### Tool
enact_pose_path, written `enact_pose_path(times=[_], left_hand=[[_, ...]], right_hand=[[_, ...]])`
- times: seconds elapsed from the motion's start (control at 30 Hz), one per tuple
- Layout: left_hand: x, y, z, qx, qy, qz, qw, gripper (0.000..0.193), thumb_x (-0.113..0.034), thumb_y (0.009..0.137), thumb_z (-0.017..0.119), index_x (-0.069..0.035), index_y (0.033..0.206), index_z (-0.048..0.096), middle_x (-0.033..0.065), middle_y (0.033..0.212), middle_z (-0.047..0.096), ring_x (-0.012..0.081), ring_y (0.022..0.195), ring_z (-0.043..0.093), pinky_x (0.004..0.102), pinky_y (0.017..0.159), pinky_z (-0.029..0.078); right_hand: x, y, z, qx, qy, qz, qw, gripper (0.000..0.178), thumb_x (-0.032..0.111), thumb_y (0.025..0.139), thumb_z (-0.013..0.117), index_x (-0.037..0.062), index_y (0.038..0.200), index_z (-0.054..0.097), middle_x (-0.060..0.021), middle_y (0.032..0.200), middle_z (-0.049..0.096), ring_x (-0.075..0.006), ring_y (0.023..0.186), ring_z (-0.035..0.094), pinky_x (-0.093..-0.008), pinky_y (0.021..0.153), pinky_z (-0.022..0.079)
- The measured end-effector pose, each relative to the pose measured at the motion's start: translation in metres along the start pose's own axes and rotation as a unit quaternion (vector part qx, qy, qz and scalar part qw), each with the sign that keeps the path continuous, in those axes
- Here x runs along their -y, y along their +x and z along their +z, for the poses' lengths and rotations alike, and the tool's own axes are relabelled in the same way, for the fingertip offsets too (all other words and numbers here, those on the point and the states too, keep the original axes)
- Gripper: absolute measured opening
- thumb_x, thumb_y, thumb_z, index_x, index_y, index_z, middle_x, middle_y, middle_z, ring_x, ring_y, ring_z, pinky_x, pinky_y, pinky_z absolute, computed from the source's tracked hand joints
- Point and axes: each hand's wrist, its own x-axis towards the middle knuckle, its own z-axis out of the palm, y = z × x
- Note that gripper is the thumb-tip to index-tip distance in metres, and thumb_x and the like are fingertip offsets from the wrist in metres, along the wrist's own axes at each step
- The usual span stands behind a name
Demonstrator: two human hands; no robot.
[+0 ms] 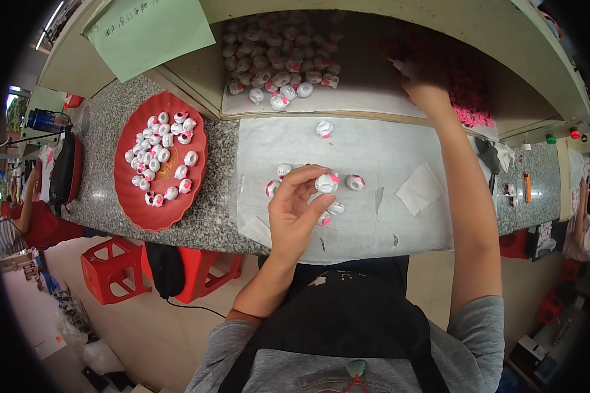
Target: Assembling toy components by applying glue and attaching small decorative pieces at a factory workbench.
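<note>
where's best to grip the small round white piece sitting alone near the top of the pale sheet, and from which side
Probably pinch the small round white piece by its left and right flanks, coming from above: its body looks rounded, and no other piece touches it on the pale sheet.

Held piece (326,183): white, with a bright pink patch
Loose piece by the shelf (324,129): white, a touch of pink low down
Shelf heap (275,52): white dulled to beige-grey in the shade, flecked pink
Small bits (475,108): hot pink, crimson deeper in the shadow
Scalloped tray (156,216): brick red, gold marking mid-base
Pieces on the tray (164,155): white, some with pink and dark spots
Work sheet (275,141): pale grey
Countertop (223,147): speckled grey, black and white
Note (154,42): pale green
Apron (347,321): black
Shirt (275,372): heathered grey
Stool (97,272): bright red
</note>
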Motion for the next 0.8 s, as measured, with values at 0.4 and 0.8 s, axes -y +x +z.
enact_pose_path(times=[0.4,0.8], left_hand=[[0.0,-0.002,0.002,-0.004,-0.019,-0.024,1.0,0.032,0.009,0.068,0.055,0.002,0.098,0.046,0.0099,0.098,0.048,0.015,0.09,0.049,0.0256,0.077,0.04],[0.001,-0.01,0.014,0.038,0.066,-0.012,0.997,0.032,0.008,0.068,0.054,0.0,0.098,0.043,0.0155,0.102,0.047,0.0204,0.096,0.047,0.0259,0.074,0.042]], right_hand=[[0.08,-0.099,-0.091,0.079,0.584,0.183,0.787,0.016,-0.001,0.065,0.056,0.0002,0.081,0.056,-0.0005,0.067,0.049,-0.0048,0.053,0.04,-0.0165,0.044,0.032],[0.117,-0.137,-0.091,0.064,0.824,0.268,0.495,0.016,-0.002,0.063,0.058,0.0001,0.073,0.046,-0.0171,0.07,0.054,-0.0111,0.047,0.045,-0.0204,0.044,0.037]])
